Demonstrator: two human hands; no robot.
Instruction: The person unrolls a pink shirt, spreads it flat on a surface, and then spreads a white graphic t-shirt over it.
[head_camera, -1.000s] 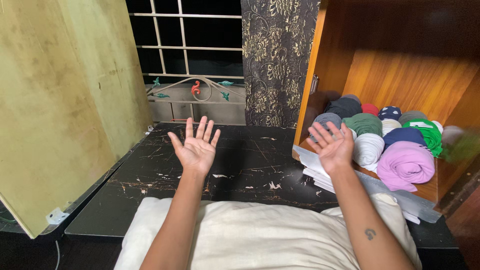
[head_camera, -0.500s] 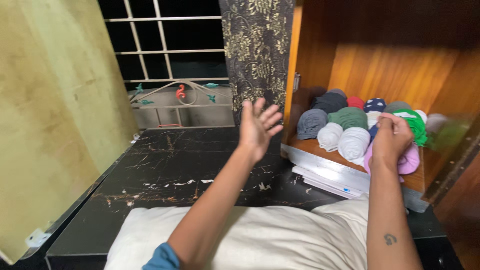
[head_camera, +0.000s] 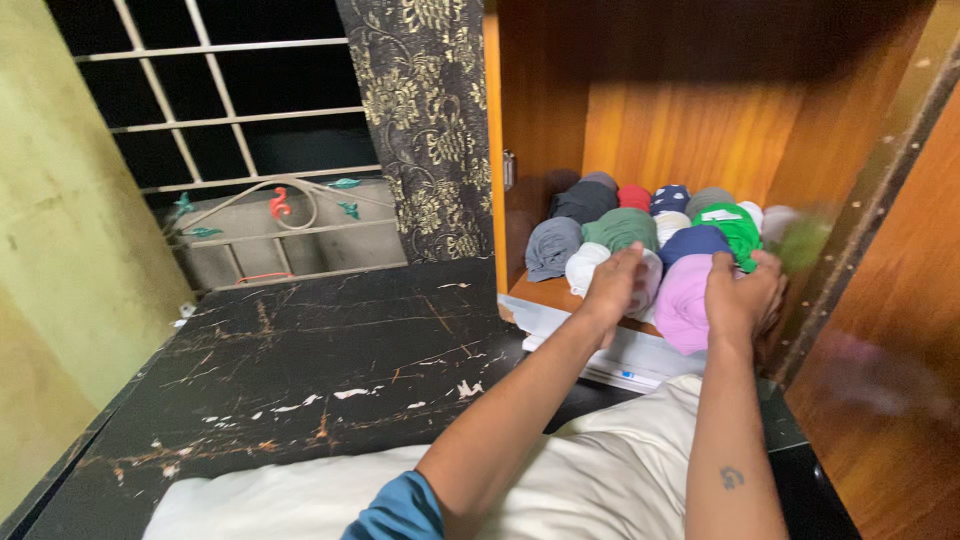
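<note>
Rolled clothes in several colours fill the floor of an open wooden cupboard (head_camera: 690, 120). My left hand (head_camera: 615, 282) reaches in and rests on a white rolled cloth (head_camera: 585, 265) at the front. My right hand (head_camera: 742, 295) lies against the right side of a pink rolled cloth (head_camera: 683, 300), fingers curled around it. Behind them sit a grey roll (head_camera: 552, 245), a dark green roll (head_camera: 620, 228), a navy roll (head_camera: 693, 242) and a bright green roll (head_camera: 735, 225). Whether either hand has a firm grip is unclear.
A scratched black slab (head_camera: 300, 360) stretches left of the cupboard. A white pillow (head_camera: 560, 490) lies at its near edge under my arms. A patterned curtain (head_camera: 425, 130) and barred window (head_camera: 220, 100) stand behind. The cupboard door (head_camera: 900, 330) is at the right.
Both hands, held up with fingers spread a second ago, have moved right and forward into the cupboard onto the rolled clothes. The view has swung right.
</note>
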